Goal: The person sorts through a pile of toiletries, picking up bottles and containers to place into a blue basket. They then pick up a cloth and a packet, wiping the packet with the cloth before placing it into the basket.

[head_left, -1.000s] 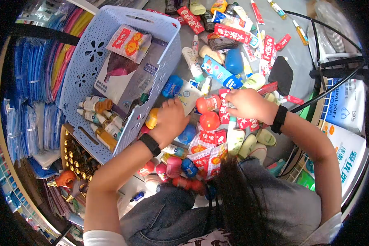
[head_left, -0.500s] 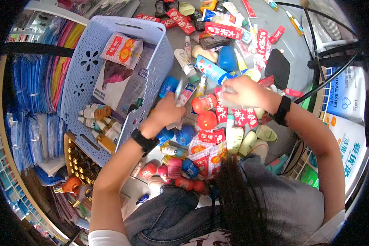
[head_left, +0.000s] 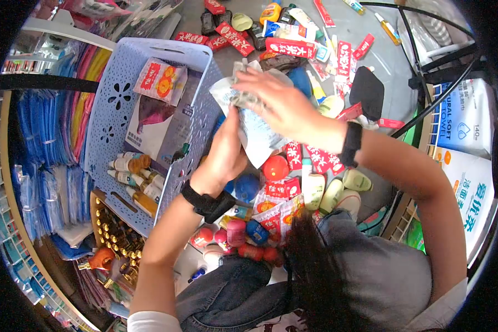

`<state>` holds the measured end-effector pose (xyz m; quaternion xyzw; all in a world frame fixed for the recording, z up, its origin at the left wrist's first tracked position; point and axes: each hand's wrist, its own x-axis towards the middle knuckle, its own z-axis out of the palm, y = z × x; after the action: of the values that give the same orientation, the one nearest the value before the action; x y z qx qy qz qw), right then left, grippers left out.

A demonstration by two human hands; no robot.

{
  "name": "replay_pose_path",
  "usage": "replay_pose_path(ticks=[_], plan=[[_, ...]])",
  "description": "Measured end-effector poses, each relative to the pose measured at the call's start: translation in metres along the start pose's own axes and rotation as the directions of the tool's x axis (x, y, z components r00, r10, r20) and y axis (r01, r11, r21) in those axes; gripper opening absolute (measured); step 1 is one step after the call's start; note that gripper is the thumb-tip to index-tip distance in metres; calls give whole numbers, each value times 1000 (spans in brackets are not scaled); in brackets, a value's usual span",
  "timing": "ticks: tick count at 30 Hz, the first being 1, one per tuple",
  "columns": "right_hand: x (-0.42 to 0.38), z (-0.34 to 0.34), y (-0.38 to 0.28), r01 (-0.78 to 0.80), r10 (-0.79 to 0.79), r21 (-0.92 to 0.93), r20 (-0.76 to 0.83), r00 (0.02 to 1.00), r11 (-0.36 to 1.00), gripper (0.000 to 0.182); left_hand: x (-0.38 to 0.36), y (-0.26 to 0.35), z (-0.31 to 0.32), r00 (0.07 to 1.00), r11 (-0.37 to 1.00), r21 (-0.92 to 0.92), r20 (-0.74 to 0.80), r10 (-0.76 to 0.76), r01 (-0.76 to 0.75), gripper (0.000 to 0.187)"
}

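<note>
A pale, crinkled packet (head_left: 257, 130) is held up over the pile of goods, with small print on its side. My left hand (head_left: 225, 155) is wrapped round its lower left side. Across its upper part lies my right hand (head_left: 288, 108), with the fingers bent over the top edge; a small greyish item under these fingers is too blurred to name. Below the hands are a red round container (head_left: 275, 167) and a blue round one (head_left: 247, 187). The blue plastic basket (head_left: 196, 119) stands just left of my left hand.
In the basket are an orange-printed packet (head_left: 160, 81) and several small bottles (head_left: 144, 191). Red boxes (head_left: 290, 47), tubes and green bottles (head_left: 331, 196) cover the floor. A black wire frame (head_left: 454, 91) curves at the right, beside large white packs (head_left: 465, 188).
Both hands have come together and up; the pale packet is now spread between them. The blue tube that lay near my right hand is no longer visible. The view has shifted slightly.
</note>
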<state>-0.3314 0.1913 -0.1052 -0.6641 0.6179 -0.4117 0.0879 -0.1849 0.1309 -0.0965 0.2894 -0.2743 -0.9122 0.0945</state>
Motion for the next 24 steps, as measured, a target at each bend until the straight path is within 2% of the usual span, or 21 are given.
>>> replay_pose_path(ticks=[1, 3, 6, 7, 8, 9, 11, 12, 13, 14, 17, 19, 20, 21, 24], plan=[[-4, 6, -3, -52, 51, 65, 16, 999, 997, 37, 3, 6, 1, 1000, 996, -82, 8, -27, 28, 58], [-16, 9, -9, -4, -3, 100, 71, 997, 995, 41, 5, 16, -2, 994, 975, -197, -12, -107, 102, 63], [-30, 0, -12, 37, -76, 177, 219, 973, 983, 47, 1, 14, 2, 983, 978, -160, -100, -153, 136, 58], [-37, -3, -12, 42, -105, 214, 290, 951, 976, 46, 7, 12, -17, 962, 914, -325, 198, -187, 244, 59], [-45, -5, -13, 42, -134, 253, 360, 923, 967, 45, 11, 6, -31, 972, 943, -255, 155, -176, 211, 59], [-51, -9, -16, 32, -149, 309, 364, 920, 951, 36, 10, 9, -24, 981, 966, -184, 112, -161, 179, 59], [-58, -30, -15, -226, 101, 325, 358, 928, 918, 30, 15, 8, -25, 996, 996, -39, 21, -81, 82, 57], [-63, -37, -15, -350, 226, 335, 358, 906, 875, 27, 12, 7, -23, 994, 994, 4, -11, -109, 109, 57], [-65, -38, -9, -436, 408, 550, 182, 895, 712, 26, 7, 6, -18, 990, 990, 45, -43, -134, 136, 58], [-64, -37, -1, -426, 599, 746, 46, 799, 512, 25, 5, 6, -15, 985, 983, 86, -73, -157, 163, 59], [-55, -28, 13, -394, 577, 534, -231, 783, 748, 25, 14, -21, -47, 967, 968, -233, 252, -30, 91, 40], [-46, -18, 4, -388, 566, 530, -223, 794, 754, 25, 16, -31, -20, 997, 990, -136, 74, -31, 41, 34], [-40, -13, 0, -384, 560, 531, -218, 799, 755, 25, 15, -29, -5, 995, 997, -26, -63, -74, 72, 33], [-35, -11, -3, -446, 609, 538, -166, 775, 715, 26, 23, -24, -3, 996, 993, 87, 14, -85, 83, 47], [-33, -3, -9, -418, 541, 485, -143, 829, 768, 26, 23, -12, 11, 980, 948, -266, 135, -145, 177, 67]])
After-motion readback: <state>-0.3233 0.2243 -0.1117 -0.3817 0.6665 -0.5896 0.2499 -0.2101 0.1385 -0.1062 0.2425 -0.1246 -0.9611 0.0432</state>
